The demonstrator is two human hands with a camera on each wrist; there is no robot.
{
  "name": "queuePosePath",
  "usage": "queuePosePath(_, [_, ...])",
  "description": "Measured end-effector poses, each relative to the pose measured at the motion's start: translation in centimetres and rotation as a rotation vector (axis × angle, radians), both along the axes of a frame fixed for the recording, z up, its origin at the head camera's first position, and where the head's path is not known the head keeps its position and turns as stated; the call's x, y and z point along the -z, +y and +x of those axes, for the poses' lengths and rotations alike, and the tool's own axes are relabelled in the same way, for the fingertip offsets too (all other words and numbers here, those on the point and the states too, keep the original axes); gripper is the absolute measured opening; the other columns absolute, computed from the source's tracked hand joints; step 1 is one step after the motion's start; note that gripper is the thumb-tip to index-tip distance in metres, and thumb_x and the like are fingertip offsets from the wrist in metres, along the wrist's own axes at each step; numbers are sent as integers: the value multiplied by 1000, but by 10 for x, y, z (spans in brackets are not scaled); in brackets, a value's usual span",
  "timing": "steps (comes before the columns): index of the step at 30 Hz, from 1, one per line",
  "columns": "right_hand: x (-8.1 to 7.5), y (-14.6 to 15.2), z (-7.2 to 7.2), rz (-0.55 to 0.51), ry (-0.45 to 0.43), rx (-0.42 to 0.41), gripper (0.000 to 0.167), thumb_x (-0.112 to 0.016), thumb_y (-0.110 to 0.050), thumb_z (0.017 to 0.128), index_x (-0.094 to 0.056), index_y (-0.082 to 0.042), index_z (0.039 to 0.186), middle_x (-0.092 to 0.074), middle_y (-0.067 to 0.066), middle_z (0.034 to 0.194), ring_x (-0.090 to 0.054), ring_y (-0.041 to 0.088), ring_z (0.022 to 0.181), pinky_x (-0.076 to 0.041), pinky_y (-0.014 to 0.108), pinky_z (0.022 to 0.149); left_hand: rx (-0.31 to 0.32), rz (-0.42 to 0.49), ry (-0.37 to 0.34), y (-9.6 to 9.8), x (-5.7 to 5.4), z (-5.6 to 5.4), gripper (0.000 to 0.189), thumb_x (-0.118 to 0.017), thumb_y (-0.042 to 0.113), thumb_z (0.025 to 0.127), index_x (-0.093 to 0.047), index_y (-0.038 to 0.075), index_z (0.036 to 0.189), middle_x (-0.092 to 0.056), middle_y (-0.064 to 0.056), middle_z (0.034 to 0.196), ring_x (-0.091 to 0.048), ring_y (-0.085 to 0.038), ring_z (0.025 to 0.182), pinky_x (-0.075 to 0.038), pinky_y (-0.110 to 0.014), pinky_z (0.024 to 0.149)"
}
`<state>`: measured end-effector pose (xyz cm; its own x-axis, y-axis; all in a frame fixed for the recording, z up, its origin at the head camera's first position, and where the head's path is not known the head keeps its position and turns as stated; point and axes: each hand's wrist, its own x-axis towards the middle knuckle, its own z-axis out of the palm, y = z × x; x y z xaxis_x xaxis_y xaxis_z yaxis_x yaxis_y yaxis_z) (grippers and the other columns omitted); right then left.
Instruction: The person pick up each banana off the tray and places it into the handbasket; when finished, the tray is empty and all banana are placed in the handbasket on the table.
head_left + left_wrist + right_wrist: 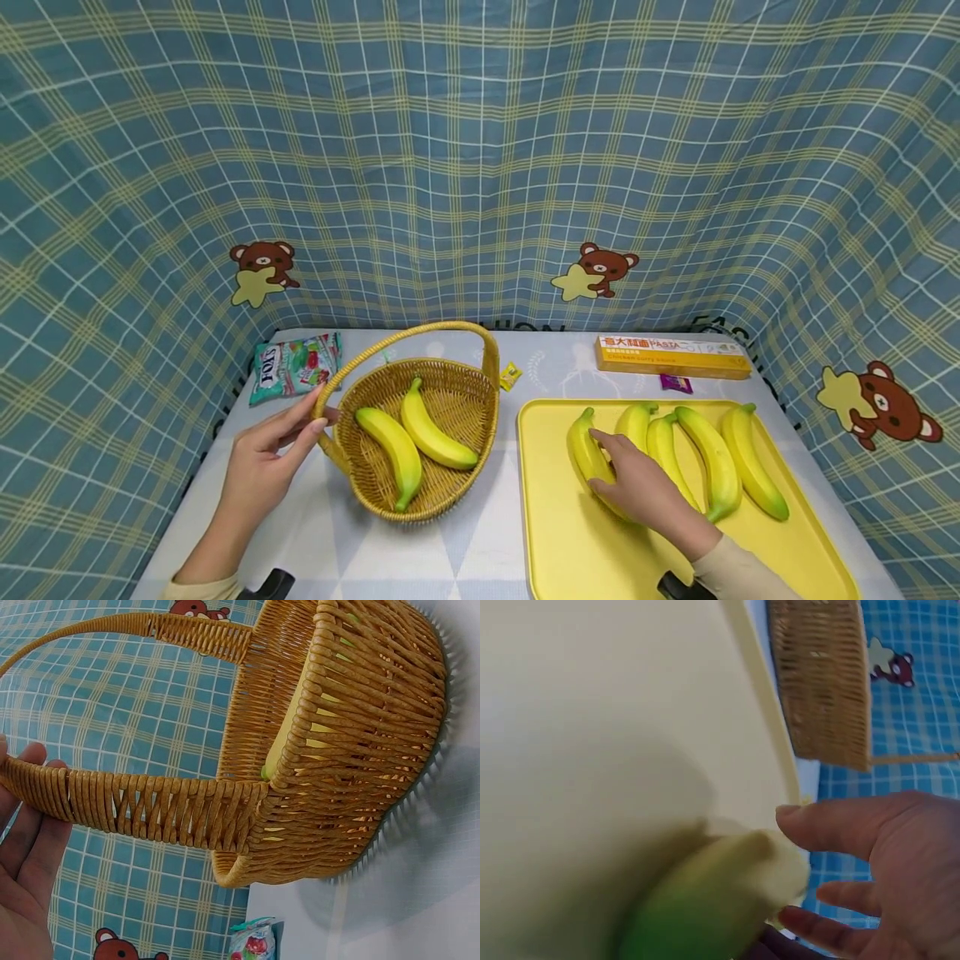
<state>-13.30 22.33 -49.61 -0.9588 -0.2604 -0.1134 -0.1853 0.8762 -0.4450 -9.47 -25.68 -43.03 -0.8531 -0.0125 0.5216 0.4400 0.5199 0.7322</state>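
My left hand (262, 454) pinches the arched handle (142, 804) of a brown wicker basket (457, 408) on the left side of its arch. Two bananas lie in the basket, one banana (397, 454) left of the other banana (435, 437). On the yellow tray (551, 542), my right hand (652, 496) holds the leftmost banana (583, 446) between thumb and fingers. That banana's green end (682, 930) is near the camera in the right wrist view, with the thumb at its side. Several more bananas (712, 462) lie to the right of this hand.
A green candy bag (292, 367) lies behind the left hand. At the back right is a pasta box (671, 357), with a small purple packet (677, 383) in front of it. A small yellow packet (510, 377) sits beside the basket. Plaid cloth walls (480, 208) enclose the table.
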Motion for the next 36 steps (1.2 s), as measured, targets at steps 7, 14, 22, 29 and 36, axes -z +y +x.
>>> queuePosePath(7, [12,-10,3,-15,64,-23,69,-83,-19,85,-54,-8,146,-66,13,119,-64,20,95,-56,41,77,-4,4,-9,0,0,1,52,-68,-12,91,-62,5,139,-76,-2,108,-67,5,101,-54,-11,83])
queuePosePath(14, [-6,-13,3,-52,13,-21,67,-82,-22,87,-54,-14,148,-66,5,123,-60,12,90,-54,35,75,3,7,-4,0,1,1,54,-68,-13,90,-63,7,140,-77,-3,106,-67,5,101,-54,-11,83])
queuePosePath(22, [-50,-32,-2,-296,-63,-210,64,-75,-31,93,-50,-18,151,-60,-1,138,-63,11,99,-57,30,80,-10,3,-24,0,-1,1,54,-68,-11,91,-62,9,141,-75,4,109,-67,5,101,-54,-11,84])
queuePosePath(29, [-81,-74,-16,-396,-133,-379,63,-73,-33,95,-48,-19,152,-61,-1,134,-64,13,103,-58,31,83,-4,6,-16,0,0,1,53,-68,-12,91,-62,9,140,-76,-3,108,-67,5,101,-54,-11,84])
queuePosePath(36, [-90,-126,-41,-415,-152,-438,64,-73,-30,96,-46,-23,154,-61,0,135,-64,13,104,-57,35,89,-4,3,-10,0,-1,0,54,-68,-12,91,-62,9,140,-76,-2,110,-67,5,101,-54,-12,84])
